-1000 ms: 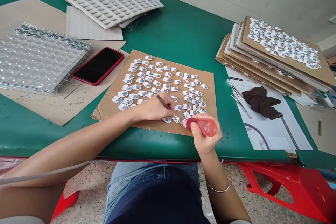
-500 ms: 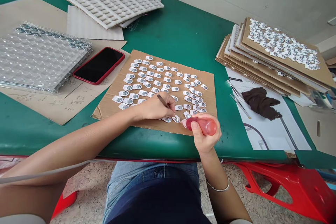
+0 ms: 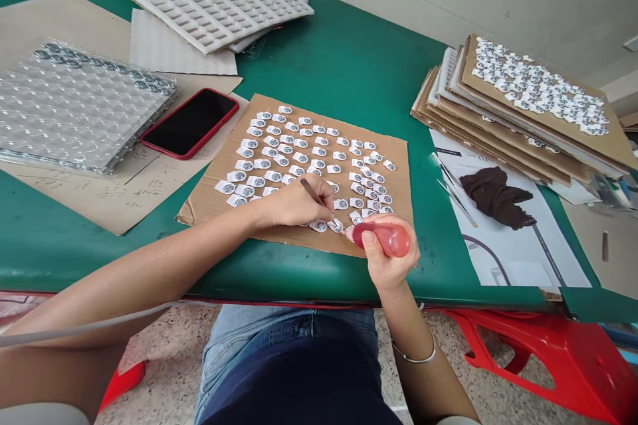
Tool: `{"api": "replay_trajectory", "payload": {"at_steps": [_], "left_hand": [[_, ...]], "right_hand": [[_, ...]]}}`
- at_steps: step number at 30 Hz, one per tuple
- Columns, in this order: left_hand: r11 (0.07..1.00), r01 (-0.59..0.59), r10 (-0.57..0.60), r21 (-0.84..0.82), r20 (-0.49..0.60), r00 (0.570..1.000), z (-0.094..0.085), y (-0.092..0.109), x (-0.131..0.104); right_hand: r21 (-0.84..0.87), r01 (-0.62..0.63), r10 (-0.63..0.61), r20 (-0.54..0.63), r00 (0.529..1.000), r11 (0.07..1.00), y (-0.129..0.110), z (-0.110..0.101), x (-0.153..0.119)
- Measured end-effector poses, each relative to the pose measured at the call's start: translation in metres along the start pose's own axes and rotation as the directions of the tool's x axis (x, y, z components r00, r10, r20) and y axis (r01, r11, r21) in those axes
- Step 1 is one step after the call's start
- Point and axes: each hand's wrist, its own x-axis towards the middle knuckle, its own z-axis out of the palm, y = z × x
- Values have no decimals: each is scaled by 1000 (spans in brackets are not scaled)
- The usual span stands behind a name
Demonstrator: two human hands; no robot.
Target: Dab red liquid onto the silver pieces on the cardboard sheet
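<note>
My left hand point(image 3: 299, 204) rests over the lower middle of a cardboard sheet point(image 3: 209, 196), closed around a slim brown stick-like tool point(image 3: 311, 191); its tip is hard to make out. A red, partly see-through squeeze bottle point(image 3: 386, 238) lies tilted in my right hand point(image 3: 396, 259), its pale nozzle pointing left. Close to that nozzle and the left fingertips sits a small white tag with a round dark-printed disc point(image 3: 335, 226). Rows of similar white tags point(image 3: 256, 181) cover the cardboard, some hidden under my left hand.
Left of the cardboard lie a red-cased phone point(image 3: 190, 123) and a clear tray point(image 3: 74, 109) with dark round pieces. White foam trays point(image 3: 219, 3) sit behind. On the right are stacked tag-covered boards point(image 3: 463, 83), a dark cloth point(image 3: 493, 196) and tweezers point(image 3: 454, 192) on paper.
The bottle's nozzle is now a little nearer the tag by my left fingertips. Both hands are otherwise in nearly the same place, and the whole view has shifted slightly.
</note>
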Motion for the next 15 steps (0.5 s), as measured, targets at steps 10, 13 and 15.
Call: {"api": "replay_trajectory", "payload": {"at_steps": [10,13,15], "left_hand": [[998,26,-26,-55,-5,1000,1,4,-2],[998,28,-28,-58,-6,1000,0,4,-2],[998,26,-26,-62,0,1000,1,4,-2]], "right_hand": [[12,2,-3,23,1000,1000,-1,3,0],[18,-5,4,25,1000,1000,-1,3,1],[24,-11,10,28,1000,1000,-1,4,0]]}}
